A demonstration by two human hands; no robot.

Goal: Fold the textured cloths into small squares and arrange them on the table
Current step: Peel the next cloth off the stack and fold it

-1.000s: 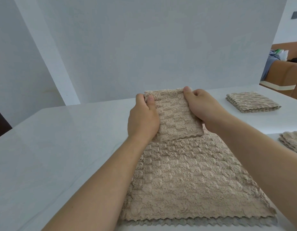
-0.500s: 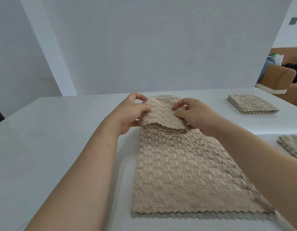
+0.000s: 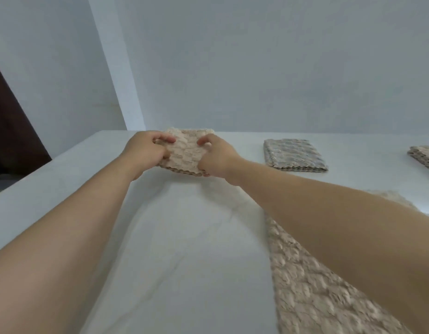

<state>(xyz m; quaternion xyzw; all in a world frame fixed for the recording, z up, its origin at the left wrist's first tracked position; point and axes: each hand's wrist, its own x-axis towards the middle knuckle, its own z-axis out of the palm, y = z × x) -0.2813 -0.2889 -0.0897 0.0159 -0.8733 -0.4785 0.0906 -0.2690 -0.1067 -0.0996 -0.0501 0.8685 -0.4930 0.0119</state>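
Observation:
A beige textured cloth (image 3: pixel 186 150), folded into a small thick square, is at the far side of the white table (image 3: pixel 184 237). My left hand (image 3: pixel 146 150) grips its left edge and my right hand (image 3: pixel 214 156) grips its right edge, fingers curled over the top. Whether the square rests on the table or is held just above it, I cannot tell. A flat, unfolded beige cloth (image 3: pixel 312 285) lies at the near right, partly under my right forearm. Another folded square (image 3: pixel 294 155) lies on the table to the right of my hands.
Part of a third folded cloth (image 3: pixel 425 157) shows at the right edge of the view. A pale wall (image 3: pixel 256 68) rises directly behind the table's far edge. A dark opening (image 3: pixel 13 131) is at the left beyond the table.
The folded square has left the stack of flat cloths and moved to the far side of the table, both hands gripping it. The flat cloths now lie at the near right of the view.

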